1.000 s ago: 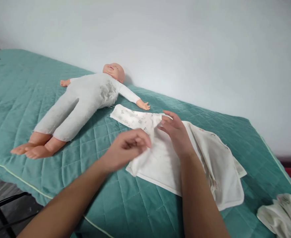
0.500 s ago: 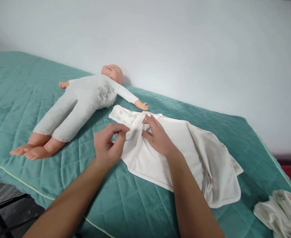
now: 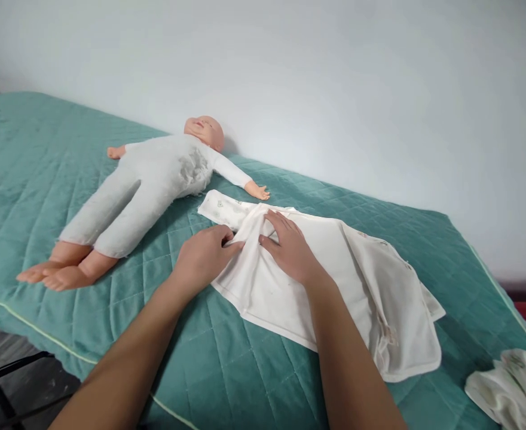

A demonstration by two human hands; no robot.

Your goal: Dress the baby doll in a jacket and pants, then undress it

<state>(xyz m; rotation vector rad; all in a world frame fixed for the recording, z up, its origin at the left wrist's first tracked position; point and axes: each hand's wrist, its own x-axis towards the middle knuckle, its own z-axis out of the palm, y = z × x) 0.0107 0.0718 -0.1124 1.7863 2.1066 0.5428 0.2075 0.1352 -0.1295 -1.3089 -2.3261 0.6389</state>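
The white garment (image 3: 281,298) lies from the centre to the lower right of the frame, its long axis slanting down rightward, a sleeve (image 3: 220,204) pointing upper left. It is plain, rumpled and ridged, with small prints on that sleeve. The left hand (image 3: 204,255) pinches its edge; the right hand (image 3: 292,251) touches a fold, whether gripping I cannot tell.

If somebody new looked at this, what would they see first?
Probably the bald doll with a white cloth body, lying face-up on the quilted green cover, left of centre. Next, perhaps, the white cloth garment with small prints near the middle, with the left hand and right hand at its left part.
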